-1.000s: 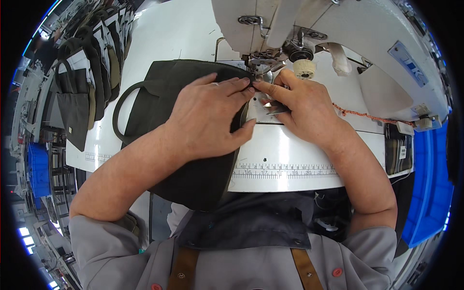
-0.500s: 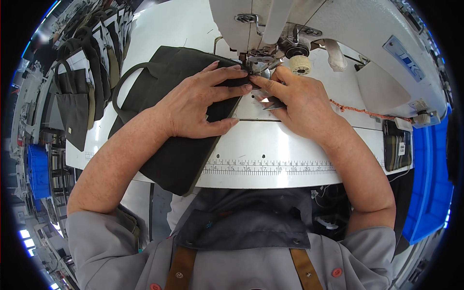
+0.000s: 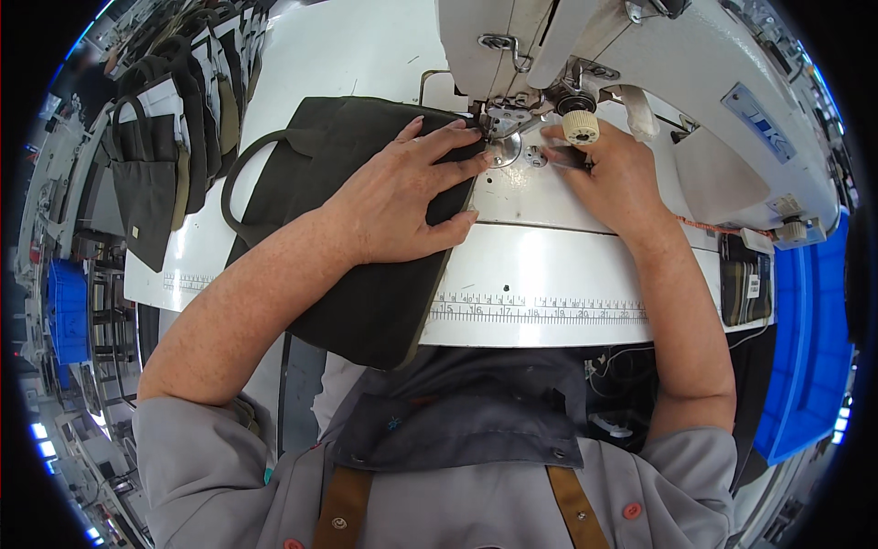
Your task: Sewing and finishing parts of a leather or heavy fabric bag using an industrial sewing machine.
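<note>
A dark olive fabric bag (image 3: 366, 311) with a loop handle (image 3: 240, 174) lies on the white sewing machine table, its upper right corner by the needle area. My left hand (image 3: 398, 197) rests flat on the bag with fingers spread, the fingertips along its right edge beside the presser foot (image 3: 489, 128). To the right of the needle, my right hand (image 3: 617, 178) is closed round small metal thread snips (image 3: 569, 157), partly hidden by the fingers. That hand is apart from the bag.
The white sewing machine (image 3: 704, 101) overhangs the table's far right. Several similar bags (image 3: 146, 192) hang at the left. A ruler strip (image 3: 540, 311) runs along the front edge. Folded striped fabric (image 3: 745, 284) lies at the right, beside a blue bin (image 3: 800, 339).
My right hand has moved right, away from the needle and my left fingertips, keeping the snips. My left hand stays on the bag. The whole view has shifted slightly.
</note>
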A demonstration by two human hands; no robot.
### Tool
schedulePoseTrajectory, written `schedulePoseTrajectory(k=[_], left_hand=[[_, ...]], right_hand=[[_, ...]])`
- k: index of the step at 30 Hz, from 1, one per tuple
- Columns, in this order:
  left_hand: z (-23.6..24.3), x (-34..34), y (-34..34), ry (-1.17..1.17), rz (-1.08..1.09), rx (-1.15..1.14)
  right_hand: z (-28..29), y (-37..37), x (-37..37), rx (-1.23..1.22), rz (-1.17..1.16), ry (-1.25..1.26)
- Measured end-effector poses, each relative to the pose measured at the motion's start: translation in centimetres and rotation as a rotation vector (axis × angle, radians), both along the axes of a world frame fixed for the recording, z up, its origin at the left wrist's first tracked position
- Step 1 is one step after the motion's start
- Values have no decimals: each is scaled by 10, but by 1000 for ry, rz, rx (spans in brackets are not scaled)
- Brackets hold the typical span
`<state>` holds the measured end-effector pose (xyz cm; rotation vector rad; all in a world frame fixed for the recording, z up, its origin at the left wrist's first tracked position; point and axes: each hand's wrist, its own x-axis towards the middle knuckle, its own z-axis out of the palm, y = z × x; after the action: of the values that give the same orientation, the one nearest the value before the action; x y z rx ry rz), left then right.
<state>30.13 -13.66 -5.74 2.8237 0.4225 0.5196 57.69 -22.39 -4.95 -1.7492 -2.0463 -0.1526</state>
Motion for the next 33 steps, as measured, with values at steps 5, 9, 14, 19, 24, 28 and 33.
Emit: schedulePoseTrajectory(k=[5,9,14,19,24,28,33], left_hand=[[-3,11,-32,42,196,22],[-10,21,-54,120,313,120],[-10,28,-51,82,321,243],[-5,13,-64,109,335,353],[27,-27,-119,38,177,139],[23,-52,-143,37,-11,-108],[6,-64,-149,-141,122,-300]], right_hand=[[2,4,4,-50,-150,-13],[9,1,1,-70,-201,-71],[-2,1,25,246,-74,-132],[19,-59,-11,323,74,48],[-9,-176,-81,154,239,496],[-53,-175,-120,-71,153,814],[-60,-160,-137,-481,242,1480]])
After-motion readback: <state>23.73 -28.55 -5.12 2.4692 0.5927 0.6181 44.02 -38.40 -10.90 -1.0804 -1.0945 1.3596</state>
